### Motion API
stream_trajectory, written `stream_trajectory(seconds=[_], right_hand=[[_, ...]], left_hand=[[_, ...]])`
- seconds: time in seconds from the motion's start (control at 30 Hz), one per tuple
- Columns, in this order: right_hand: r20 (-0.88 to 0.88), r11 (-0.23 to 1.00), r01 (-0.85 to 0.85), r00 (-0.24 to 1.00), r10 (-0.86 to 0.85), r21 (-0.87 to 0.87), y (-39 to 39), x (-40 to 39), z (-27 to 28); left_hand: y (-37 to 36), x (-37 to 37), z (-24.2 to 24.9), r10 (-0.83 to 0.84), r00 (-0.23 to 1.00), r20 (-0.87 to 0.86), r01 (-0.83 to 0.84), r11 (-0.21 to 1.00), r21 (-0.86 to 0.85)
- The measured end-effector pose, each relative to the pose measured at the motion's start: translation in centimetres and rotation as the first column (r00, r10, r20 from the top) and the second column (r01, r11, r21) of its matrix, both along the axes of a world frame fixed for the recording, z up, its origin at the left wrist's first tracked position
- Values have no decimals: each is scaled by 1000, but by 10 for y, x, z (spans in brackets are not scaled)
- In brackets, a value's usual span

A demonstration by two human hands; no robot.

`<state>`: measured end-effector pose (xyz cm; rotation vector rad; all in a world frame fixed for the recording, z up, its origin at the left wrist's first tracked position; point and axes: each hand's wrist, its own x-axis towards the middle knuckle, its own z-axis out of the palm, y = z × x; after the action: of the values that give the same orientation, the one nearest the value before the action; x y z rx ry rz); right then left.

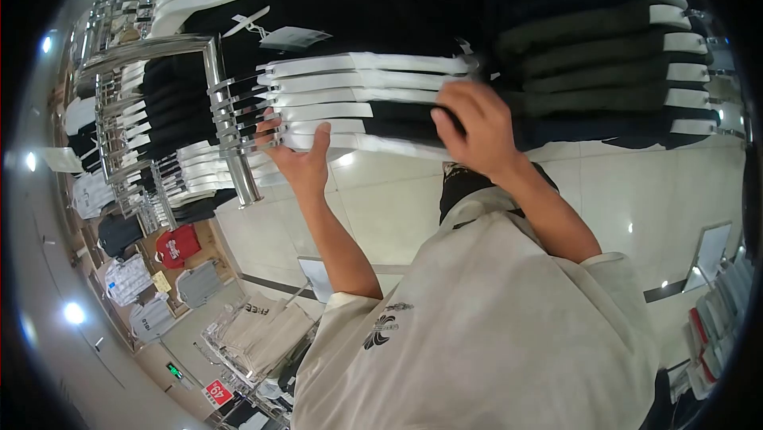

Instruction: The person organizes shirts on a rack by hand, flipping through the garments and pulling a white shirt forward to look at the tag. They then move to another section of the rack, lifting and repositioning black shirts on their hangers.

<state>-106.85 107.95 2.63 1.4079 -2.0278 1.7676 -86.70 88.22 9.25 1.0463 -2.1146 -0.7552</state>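
Note:
My left hand (298,160) is at the hook end of a row of white hangers (318,108) on a chrome rail. Its fingers reach in among the hooks, and the thumb lies over the nearest hangers, closing on them. My right hand (481,124) is at the other end of these hangers, beside white and black garments (405,118). Its fingers are bent and slightly blurred, with the thumb apart from the index finger. I see no garment plainly gripped in it. A paper tag (294,38) on a string lies on the black clothes above.
The chrome rail (222,112) ends in a downturned post near my left hand. Dark green and navy garments (588,64) hang on the right. Pale floor tiles (373,199) lie below. Wall-hung shirts (179,245) and a red price sign (217,393) are at the lower left.

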Motion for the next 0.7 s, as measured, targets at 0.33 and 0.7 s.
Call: stream_trajectory(seconds=[0.33,0.7], right_hand=[[37,952,-218,976,215,213,3,69,-20],[279,942,-303,926,256,142,-25,42,-4]], left_hand=[[48,-6,-16,285,954,-93,-286,958,2],[72,-38,-24,385,921,65,-378,921,-96]])
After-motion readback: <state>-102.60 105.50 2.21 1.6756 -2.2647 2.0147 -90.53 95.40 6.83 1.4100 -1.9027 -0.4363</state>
